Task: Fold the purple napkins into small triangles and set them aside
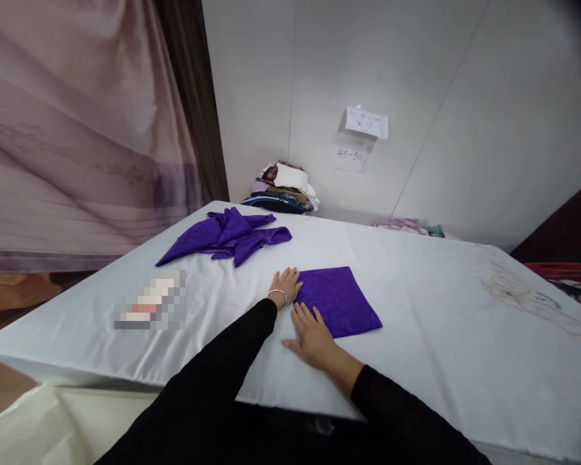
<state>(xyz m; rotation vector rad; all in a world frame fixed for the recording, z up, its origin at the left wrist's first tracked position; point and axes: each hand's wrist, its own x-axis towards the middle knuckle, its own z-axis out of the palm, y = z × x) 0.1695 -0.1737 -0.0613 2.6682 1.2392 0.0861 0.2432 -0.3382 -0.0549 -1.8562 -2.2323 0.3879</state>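
A purple cloth, folded into a flat four-sided shape, lies on the white-covered table. My left hand, with a bracelet at the wrist, rests flat at the cloth's upper left edge, fingers spread. Just nearer to me, my right hand lies palm down at its lower left edge, fingertips touching the fabric and thumb apart. Neither hand grips anything. Farther left, a crumpled purple garment is spread loosely on the same surface.
A blurred-out object lies on the table's left. Behind the table are a stack of folded clothes and more fabric by the wall. A pinkish curtain hangs at left; a red basket stands at right.
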